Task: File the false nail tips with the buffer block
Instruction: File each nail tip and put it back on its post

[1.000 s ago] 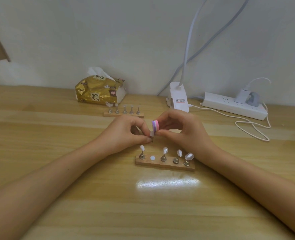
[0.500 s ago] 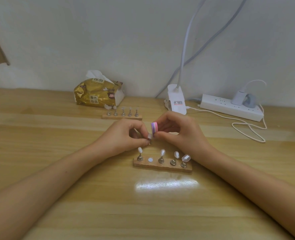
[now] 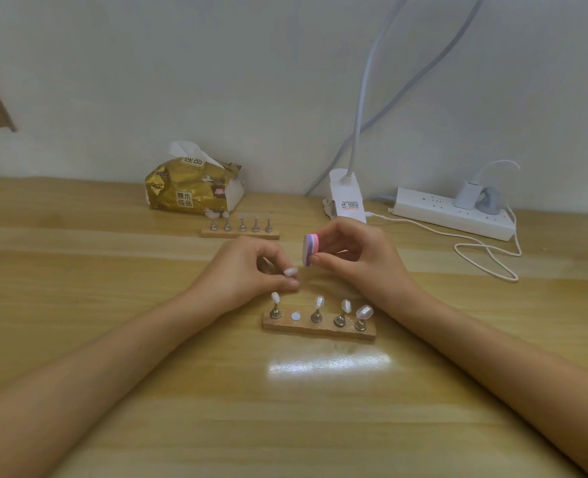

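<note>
Pink foam buffer block (image 3: 310, 249), likely light, sits pinched in my right fingers (image 3: 324, 260) above the wooden stand (image 3: 320, 332), while my left fingers (image 3: 285, 285) pinch the flimsy nail tip (image 3: 290, 271).

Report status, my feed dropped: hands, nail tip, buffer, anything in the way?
Left hand holds one nail tip. Right hand holds buffer block, just off the tip. Nothing between them; four tips on near stand.

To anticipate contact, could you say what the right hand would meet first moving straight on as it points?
Probably the nail tip pinched in the left hand; depth is unclear.
</note>
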Action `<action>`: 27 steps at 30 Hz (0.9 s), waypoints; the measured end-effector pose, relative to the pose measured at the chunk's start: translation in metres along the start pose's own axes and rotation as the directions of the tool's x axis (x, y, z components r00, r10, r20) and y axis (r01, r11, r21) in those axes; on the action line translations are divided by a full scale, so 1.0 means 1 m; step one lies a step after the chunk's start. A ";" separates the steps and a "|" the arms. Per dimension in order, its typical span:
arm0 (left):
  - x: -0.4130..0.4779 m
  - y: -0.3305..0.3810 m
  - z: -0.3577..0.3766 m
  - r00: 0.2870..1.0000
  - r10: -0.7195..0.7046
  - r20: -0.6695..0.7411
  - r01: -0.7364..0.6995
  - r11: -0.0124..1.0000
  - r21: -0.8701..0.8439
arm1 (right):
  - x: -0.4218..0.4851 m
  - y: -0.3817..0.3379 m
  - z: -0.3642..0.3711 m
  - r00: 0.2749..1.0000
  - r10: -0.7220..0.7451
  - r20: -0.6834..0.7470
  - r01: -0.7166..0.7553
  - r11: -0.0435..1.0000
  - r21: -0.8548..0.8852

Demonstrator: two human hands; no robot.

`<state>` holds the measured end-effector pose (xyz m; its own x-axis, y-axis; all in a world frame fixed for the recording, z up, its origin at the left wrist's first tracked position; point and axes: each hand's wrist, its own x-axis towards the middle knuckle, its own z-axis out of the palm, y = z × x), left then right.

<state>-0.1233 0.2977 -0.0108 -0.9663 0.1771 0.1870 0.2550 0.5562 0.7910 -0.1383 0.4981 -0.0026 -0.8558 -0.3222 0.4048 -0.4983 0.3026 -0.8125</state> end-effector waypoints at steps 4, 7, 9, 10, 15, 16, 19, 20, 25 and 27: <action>-0.002 0.003 -0.010 0.990 0.037 0.137 -0.029 0.998 -0.056 | 0.000 0.001 -0.001 1.000 0.005 0.008 -0.004 1.000 -0.004; -0.006 0.011 -0.022 0.977 0.078 0.197 -0.071 0.997 -0.039 | 0.000 0.001 -0.001 0.999 0.005 0.031 -0.006 1.000 0.014; -0.008 0.018 -0.034 0.981 0.103 0.167 -0.092 0.993 -0.073 | -0.001 0.001 -0.001 0.999 0.004 0.036 -0.004 1.000 0.018; -0.009 0.022 -0.039 0.981 0.122 0.153 -0.111 0.991 -0.077 | -0.001 0.001 -0.002 0.999 0.002 0.037 -0.003 1.000 0.017; -0.020 0.040 -0.030 0.956 0.233 0.179 -0.232 0.972 -0.027 | -0.001 -0.001 -0.003 0.999 -0.008 0.031 0.007 1.000 0.029; -0.022 0.040 -0.024 0.953 0.239 0.188 -0.241 0.971 -0.014 | -0.001 -0.001 -0.003 1.000 -0.010 0.024 0.009 1.000 0.029; -0.029 0.032 -0.014 0.955 0.212 0.206 -0.212 0.977 -0.019 | -0.001 0.000 -0.003 1.000 -0.002 0.006 0.002 0.999 0.035; -0.032 0.028 -0.013 0.958 0.192 0.211 -0.188 0.981 -0.039 | -0.001 0.001 -0.003 1.000 0.001 0.008 -0.002 0.999 0.036; -0.039 0.015 -0.008 0.972 0.154 0.180 -0.136 0.985 -0.105 | -0.001 0.001 -0.004 1.000 0.004 0.018 -0.005 0.999 0.039; -0.040 0.014 -0.008 0.970 0.155 0.187 -0.135 0.984 -0.115 | -0.002 0.001 -0.004 1.000 0.007 0.015 -0.007 0.999 0.036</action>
<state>-0.0815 0.2915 -0.0024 -0.8911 0.4095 0.1954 0.3774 0.4299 0.8202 -0.1374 0.5021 -0.0023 -0.8570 -0.3333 0.3930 -0.4867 0.2729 -0.8298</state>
